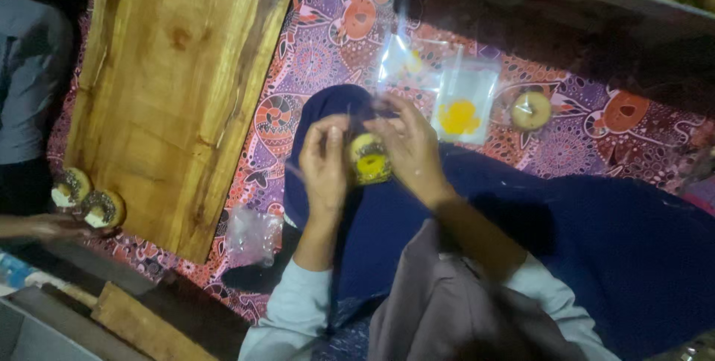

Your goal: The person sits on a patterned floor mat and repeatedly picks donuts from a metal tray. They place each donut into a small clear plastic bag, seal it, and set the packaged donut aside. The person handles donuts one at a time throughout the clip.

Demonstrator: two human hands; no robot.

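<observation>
Fingers [333,135] of the left hand [325,164] and those of the right hand [408,145] are pinching the thin clear plastic bag [370,154] that is enclosing a round yellow-topped doughnut, held above the dark blue lap. A clear packet with a yellow mark [462,100] is lying just beyond on the patterned red-purple cloth [328,26], beside a plain pale ring doughnut [530,110]. A long bare wooden board [175,85] is lying left, with two dark-sprinkled doughnuts [88,197] at its corner.
</observation>
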